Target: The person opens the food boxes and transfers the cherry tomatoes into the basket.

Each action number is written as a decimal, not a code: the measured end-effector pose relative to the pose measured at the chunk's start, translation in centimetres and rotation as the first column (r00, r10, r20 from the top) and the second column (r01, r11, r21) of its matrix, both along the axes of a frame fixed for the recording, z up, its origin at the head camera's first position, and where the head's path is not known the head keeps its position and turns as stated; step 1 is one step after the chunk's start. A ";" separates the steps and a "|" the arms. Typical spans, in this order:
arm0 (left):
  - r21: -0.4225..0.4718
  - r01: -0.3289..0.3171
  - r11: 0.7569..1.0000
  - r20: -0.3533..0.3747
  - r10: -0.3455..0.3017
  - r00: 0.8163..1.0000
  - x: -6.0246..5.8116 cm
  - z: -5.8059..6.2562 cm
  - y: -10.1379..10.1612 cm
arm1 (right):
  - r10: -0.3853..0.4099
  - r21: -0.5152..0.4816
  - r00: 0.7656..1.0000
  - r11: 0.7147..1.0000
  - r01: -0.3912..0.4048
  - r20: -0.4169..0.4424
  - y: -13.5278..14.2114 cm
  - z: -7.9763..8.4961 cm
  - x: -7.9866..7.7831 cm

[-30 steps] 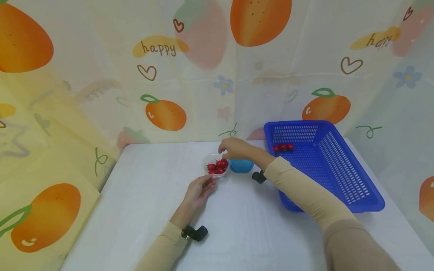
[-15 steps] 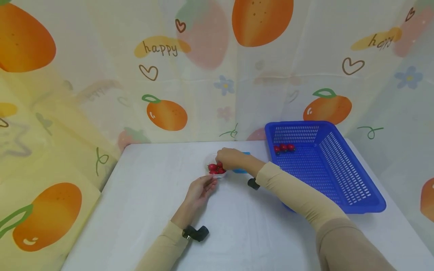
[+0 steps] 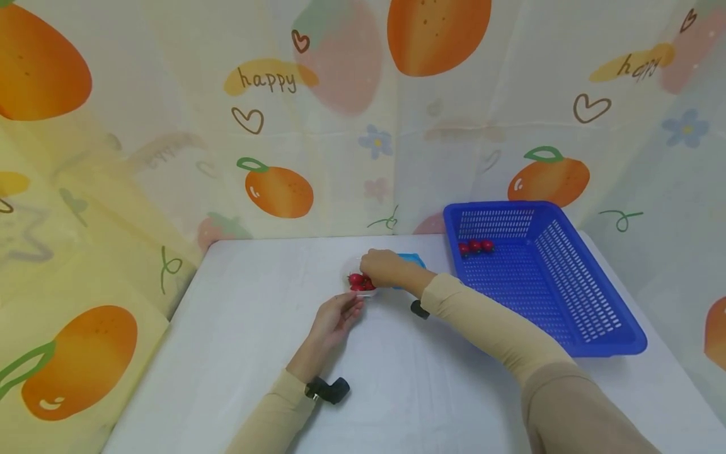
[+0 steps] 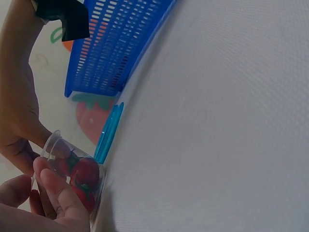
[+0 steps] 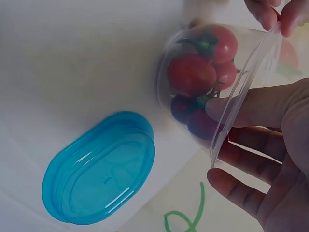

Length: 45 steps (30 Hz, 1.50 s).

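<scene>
A clear plastic container (image 5: 253, 67) holding several red cherry tomatoes (image 5: 192, 75) stands on the table. At its near rim, my left hand (image 3: 331, 321) pinches the edge between thumb and fingers. My right hand (image 3: 388, 268) reaches into the mouth from the right. In the right wrist view its thumb (image 5: 231, 110) lies against a tomato's green stem, with fingers on the far side, pinching a cherry tomato; the fingertips are partly hidden. A translucent blue lid (image 5: 104, 169) lies beside the container, partly covered by the right hand in the head view.
A blue perforated basket (image 3: 601, 284) stands at the right of the white-covered table (image 3: 227, 353). Several cherry tomatoes (image 3: 475, 246) lie in its far left corner. A fruit-printed curtain (image 3: 340, 157) rises behind the table.
My right hand has come down from above the container into it, moving slightly left, and then stayed there. The left hand keeps its hold on the rim.
</scene>
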<state>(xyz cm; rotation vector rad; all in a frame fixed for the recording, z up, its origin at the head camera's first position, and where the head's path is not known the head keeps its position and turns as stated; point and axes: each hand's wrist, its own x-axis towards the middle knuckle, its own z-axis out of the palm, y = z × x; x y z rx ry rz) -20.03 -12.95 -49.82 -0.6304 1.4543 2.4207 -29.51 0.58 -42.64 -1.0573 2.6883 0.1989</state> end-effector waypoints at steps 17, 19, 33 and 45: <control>0.020 -0.005 1.000 0.012 0.005 1.000 -0.1 0.0 0.0 | 0.015 0.028 1.000 1.000 -0.014 -0.026 0.1 -0.3 0.0; 0.016 -0.005 1.000 0.016 0.004 1.000 -0.1 0.0 0.0 | 0.023 0.014 0.999 1.000 -0.023 -0.022 0.2 -0.3 -0.1; 0.024 0.000 1.000 0.025 -0.001 1.000 -0.1 0.0 0.0 | 0.023 -0.198 0.996 0.980 -0.006 0.081 2.4 2.3 -1.1; 0.026 -0.006 1.000 0.025 0.005 1.000 0.1 0.0 -0.1 | -0.048 -0.364 0.994 0.928 0.080 0.098 5.4 6.0 -2.1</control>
